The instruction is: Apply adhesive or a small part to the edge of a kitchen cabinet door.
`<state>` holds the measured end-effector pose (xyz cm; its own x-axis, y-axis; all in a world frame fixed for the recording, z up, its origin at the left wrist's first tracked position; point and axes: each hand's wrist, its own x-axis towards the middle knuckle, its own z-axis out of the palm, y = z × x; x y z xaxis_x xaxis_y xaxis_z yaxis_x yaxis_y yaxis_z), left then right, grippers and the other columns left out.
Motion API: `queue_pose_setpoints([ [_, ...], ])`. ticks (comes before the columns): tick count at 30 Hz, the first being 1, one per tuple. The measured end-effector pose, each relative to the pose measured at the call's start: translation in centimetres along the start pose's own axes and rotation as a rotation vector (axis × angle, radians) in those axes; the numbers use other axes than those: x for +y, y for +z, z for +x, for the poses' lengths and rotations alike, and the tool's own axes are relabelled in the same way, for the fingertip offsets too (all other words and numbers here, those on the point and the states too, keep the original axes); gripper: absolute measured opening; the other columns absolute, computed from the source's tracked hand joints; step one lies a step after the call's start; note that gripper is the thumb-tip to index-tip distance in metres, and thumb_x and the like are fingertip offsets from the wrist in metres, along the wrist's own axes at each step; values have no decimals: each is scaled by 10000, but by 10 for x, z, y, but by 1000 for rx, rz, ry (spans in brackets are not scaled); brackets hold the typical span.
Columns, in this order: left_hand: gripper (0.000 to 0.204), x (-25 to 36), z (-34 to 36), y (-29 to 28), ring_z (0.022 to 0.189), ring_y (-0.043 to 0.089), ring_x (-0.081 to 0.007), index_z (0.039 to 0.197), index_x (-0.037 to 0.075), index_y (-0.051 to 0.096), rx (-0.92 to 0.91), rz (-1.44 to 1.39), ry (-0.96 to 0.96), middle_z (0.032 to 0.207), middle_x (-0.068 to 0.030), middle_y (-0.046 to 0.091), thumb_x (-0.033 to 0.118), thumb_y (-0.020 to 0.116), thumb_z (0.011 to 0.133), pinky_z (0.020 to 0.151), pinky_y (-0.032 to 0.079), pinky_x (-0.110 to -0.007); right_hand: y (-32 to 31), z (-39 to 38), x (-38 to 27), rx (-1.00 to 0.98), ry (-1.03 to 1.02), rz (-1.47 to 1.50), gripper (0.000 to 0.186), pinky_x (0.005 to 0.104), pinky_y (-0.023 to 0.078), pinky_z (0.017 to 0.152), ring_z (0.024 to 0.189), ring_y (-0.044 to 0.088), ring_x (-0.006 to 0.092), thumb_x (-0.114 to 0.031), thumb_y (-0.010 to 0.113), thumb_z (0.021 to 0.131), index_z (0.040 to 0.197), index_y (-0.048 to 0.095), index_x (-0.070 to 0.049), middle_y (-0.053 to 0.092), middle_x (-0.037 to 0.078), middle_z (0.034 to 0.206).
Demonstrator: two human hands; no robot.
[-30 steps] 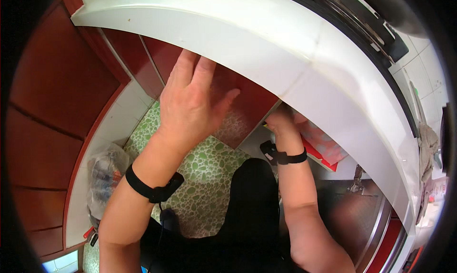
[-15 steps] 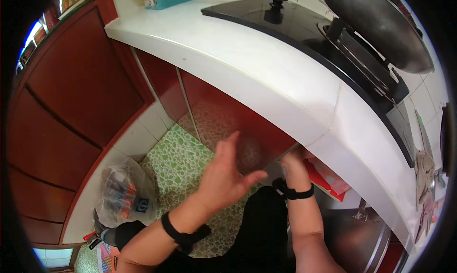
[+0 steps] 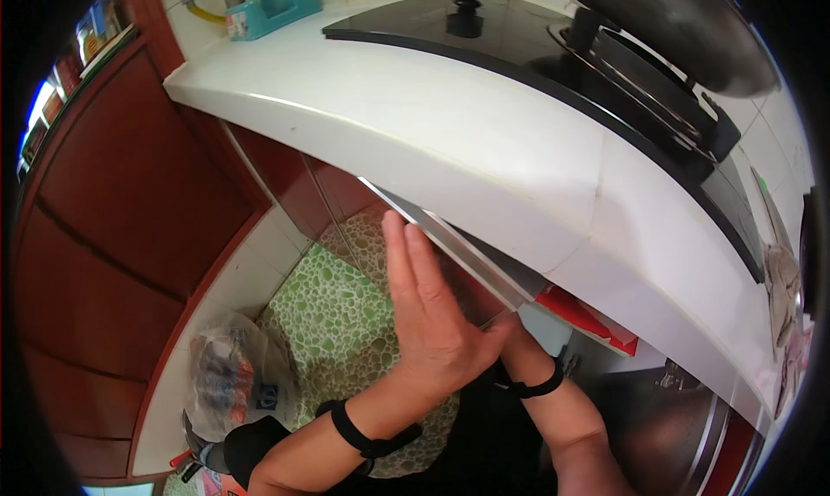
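Note:
A dark red cabinet door point(image 3: 474, 299) with a silver metal edge stands slightly swung out beneath the white countertop. My left hand point(image 3: 437, 327) lies along the door's front, fingers stretched up toward the metal edge and thumb pointing right. Nothing is held in it. Partly behind that thumb, my right hand point(image 3: 513, 339) is at the door's right-hand side; its fingers are hidden. Beside it, a red item point(image 3: 588, 321) shows inside the opened cabinet. Each wrist wears a black band.
The white countertop point(image 3: 372, 107) overhangs the door and carries a black gas stove point(image 3: 450, 38) with a wok point(image 3: 674, 29). A clear plastic bag point(image 3: 233, 375) sits on the green pebble-pattern floor point(image 3: 324, 297). Red-brown panels point(image 3: 147, 185) line the left.
The cabinet door has swung outward, showing its metal edge. My left hand has moved right and forward onto it. The view has shifted slightly.

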<state>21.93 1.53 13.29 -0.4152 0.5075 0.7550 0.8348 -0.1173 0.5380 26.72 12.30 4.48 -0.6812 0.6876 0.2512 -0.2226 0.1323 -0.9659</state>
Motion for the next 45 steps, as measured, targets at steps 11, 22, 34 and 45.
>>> queue_pose_setpoints([
  [11, 1060, -14, -19, -40, 1314, 355, -498, 1480, -120, 170, -27, 85, 76, 1444, -328, 295, 215, 775, 676, 1087, 334, -521, -11, -10, 16, -376, 148, -368, 425, 338, 543, 826, 947, 653, 150, -149, 636, 943, 1349, 590, -32, 686, 74, 1083],
  [22, 566, -40, -62, -126, 1053, 598, -308, 1315, 3, 547, -443, -108, -259, 1194, -128, 618, 265, 634, 822, 928, 496, -395, -6, -12, -6, -462, 655, -80, 559, 285, 538, 560, 706, 678, 127, -189, 625, 997, 1505, 432, -60, 680, 65, 905],
  [34, 419, -139, -153, -259, 1175, 576, -291, 1333, -52, 539, 10, 50, -514, 1360, -193, 568, 119, 585, 954, 1040, 455, -405, 2, 38, 0, -373, 330, -155, 431, 284, 550, 609, 707, 643, 137, -67, 527, 1020, 1445, 461, -51, 638, 75, 1079],
  [45, 614, -95, -81, -213, 1296, 512, -309, 1475, -86, 395, 114, -239, -415, 1471, -225, 475, 295, 514, 1008, 1096, 415, -410, 13, 99, -26, 17, -445, -1121, 220, 351, 555, 668, 701, 664, 225, -132, 609, 959, 1143, 614, -12, 683, 124, 953],
])
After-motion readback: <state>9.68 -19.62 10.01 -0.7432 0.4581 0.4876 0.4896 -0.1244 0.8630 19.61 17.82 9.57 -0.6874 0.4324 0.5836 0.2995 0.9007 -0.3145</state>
